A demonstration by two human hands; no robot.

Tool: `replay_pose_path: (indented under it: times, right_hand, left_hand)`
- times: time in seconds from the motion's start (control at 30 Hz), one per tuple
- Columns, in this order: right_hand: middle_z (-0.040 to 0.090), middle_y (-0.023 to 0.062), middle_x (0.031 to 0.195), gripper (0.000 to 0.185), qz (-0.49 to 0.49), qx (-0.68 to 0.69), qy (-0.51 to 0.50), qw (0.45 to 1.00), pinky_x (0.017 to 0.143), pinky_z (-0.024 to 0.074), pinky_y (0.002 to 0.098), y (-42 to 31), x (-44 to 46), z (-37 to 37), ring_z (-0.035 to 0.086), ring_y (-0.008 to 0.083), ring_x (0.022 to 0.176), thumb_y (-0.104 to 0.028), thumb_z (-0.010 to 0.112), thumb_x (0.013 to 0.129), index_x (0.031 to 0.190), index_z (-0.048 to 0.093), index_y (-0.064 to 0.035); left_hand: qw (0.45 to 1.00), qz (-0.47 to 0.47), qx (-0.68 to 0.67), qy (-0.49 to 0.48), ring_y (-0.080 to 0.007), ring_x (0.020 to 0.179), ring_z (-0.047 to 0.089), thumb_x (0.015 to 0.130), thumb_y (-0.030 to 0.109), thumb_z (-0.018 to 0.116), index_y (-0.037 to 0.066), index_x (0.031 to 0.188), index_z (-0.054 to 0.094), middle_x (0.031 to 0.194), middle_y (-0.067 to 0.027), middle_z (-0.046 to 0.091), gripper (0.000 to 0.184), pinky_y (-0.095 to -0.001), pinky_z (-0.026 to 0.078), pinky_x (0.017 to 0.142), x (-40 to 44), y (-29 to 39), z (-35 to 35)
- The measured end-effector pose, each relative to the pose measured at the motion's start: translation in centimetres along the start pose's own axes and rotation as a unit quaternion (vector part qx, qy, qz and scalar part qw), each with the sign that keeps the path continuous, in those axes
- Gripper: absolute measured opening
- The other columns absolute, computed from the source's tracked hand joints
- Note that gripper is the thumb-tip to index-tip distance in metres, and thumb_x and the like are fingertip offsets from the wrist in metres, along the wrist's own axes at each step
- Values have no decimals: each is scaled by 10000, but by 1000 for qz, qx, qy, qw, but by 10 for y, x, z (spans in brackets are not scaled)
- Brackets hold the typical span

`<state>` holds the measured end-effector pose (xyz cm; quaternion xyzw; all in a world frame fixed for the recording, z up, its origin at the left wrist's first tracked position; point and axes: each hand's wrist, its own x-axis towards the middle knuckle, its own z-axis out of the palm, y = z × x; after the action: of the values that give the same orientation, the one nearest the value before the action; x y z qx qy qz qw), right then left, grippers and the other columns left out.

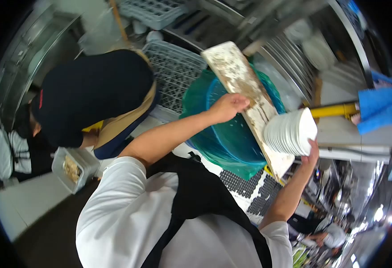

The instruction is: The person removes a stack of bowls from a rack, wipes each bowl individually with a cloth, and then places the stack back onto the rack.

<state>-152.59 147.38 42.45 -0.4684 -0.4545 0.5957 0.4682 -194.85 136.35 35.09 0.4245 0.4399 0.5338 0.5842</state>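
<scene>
A stained, pale wooden board lies slanted over a large round bin lined with green plastic. On the board's nearer right end rests a stack of white dishes, nested closely. My right hand grips the stack at its outer end, with the fingers partly hidden by the dishes. Over the middle of the board is my left hand, its fingers curled in. Whether those fingers hold anything small cannot be made out.
To the left a person in a dark top bends over, near a plastic tub with food scraps. Grey dish racks stand behind the bin. A blue cloth hangs at right. Black perforated mats cover part of the floor.
</scene>
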Motion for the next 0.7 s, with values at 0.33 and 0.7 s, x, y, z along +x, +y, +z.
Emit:
replay_pose_path:
  times: [0.33,0.7]
  right_hand:
    - [580,135,1250,558,-9,28,127,992,963,450,370,11,0,-4,573,264,1107,-208,593,860,1350,449,15]
    - [471,134,1395,572,78,202,8,976,1016,447,495,68,-1,18,493,332,1237,-435,431,966,1410,394,-78]
  left_hand:
    - [981,-133,7,-144,-358,1421,183,889,721,330,151,1515,176,1559,-173,149,861,-535,242,1097,89,12,111]
    - [979,-124,-72,-143,-268,1283,455,978,592,269,45,1390,445,1394,-173,470,707,-341,362,1053,126,-36,176]
